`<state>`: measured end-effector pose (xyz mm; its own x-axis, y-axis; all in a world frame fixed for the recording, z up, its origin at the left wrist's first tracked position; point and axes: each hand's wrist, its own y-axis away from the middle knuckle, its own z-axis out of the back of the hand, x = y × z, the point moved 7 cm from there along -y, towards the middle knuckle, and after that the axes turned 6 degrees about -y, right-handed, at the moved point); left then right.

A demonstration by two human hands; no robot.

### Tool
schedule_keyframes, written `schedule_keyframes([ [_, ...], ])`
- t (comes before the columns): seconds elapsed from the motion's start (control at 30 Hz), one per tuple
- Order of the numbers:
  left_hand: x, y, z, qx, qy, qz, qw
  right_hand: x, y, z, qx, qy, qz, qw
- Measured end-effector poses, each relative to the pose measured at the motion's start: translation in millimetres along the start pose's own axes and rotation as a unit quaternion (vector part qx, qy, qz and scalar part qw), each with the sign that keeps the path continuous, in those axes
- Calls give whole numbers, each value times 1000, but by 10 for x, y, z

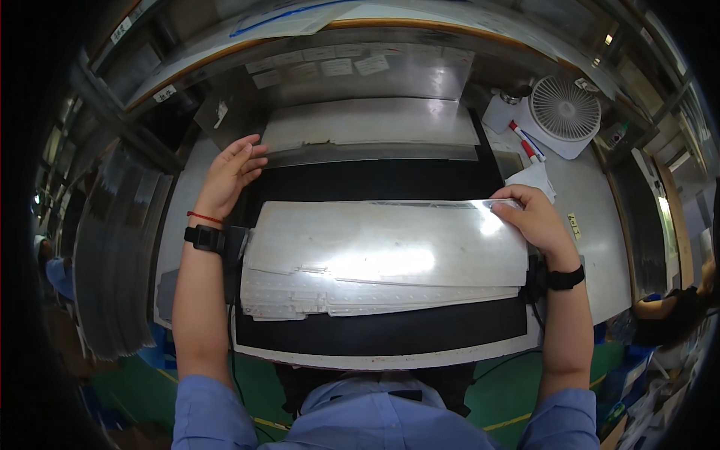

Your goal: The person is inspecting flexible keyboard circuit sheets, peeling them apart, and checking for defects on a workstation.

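Observation:
My right hand (532, 217) pinches the far right corner of a thin, shiny metal sheet (337, 232), thumb on top and fingers curled behind the edge. That sheet lies on a fanned pile of similar sheets (360, 295) with notched near edges, over a black mat (360, 181). Raised at the left, my left hand (234, 178) has its fingers apart and holds nothing. Its fingertips are close to the left end of another stack of metal sheets (375, 122) at the back; whether they touch it I cannot tell.
A white fan (564, 112), a bottle (501, 109), red markers (528, 146) and a white cloth (534, 180) sit at the back right. Many upright sheets (120, 255) are racked at the left. A shelf edge (375, 24) runs above the back. Another person's arm (656, 307) shows far right.

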<state>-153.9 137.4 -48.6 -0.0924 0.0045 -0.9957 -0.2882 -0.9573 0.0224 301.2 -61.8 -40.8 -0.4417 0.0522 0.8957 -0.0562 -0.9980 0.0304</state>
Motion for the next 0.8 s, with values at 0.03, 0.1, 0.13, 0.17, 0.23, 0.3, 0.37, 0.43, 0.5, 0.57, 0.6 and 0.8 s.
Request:
schedule_keyframes([
  [0.03, -99, 51, -10, 6, -56, -6, 998, 7, -11, 7, -2, -11, 13, 1000],
  [0.1, -346, 175, -200, 60, -147, -38, 986, 33, 9, 56, -34, -66, 37, 997],
  [0.13, -516, 318, -433, 103, -183, -66, 975, 54, 23, 76, -49, -93, 49, 993],
  [0.17, -668, 482, -676, 144, -217, -92, 961, 60, 34, 79, -53, -100, 45, 993],
  [0.23, -819, 814, -1156, 201, -343, -92, 913, 91, 43, 82, -59, -114, 40, 991],
  [0.3, -825, 1110, -1579, 275, -458, -246, 809, 116, 33, 76, -52, -101, 44, 993],
  [0.37, -730, 1318, -1838, 292, -499, -255, 775, 96, 38, 77, -53, -96, 47, 993],
  [0.43, -656, 1377, -1919, 275, -530, -243, 765, 106, 39, 76, -58, -101, 56, 992],
  [0.5, -656, 1396, -1946, 247, -553, -256, 754, 101, 28, 75, -55, -101, 56, 992],
  [0.57, -650, 1417, -1967, 241, -569, -253, 744, 73, 15, 75, -54, -99, 58, 992],
  [0.6, -649, 1426, -1976, 238, -577, -252, 739, 60, 6, 80, -54, -96, 62, 992],
  [0.8, -645, 1538, -2005, 215, -596, -285, 719, 42, 4, 93, -56, -95, 63, 992],
])
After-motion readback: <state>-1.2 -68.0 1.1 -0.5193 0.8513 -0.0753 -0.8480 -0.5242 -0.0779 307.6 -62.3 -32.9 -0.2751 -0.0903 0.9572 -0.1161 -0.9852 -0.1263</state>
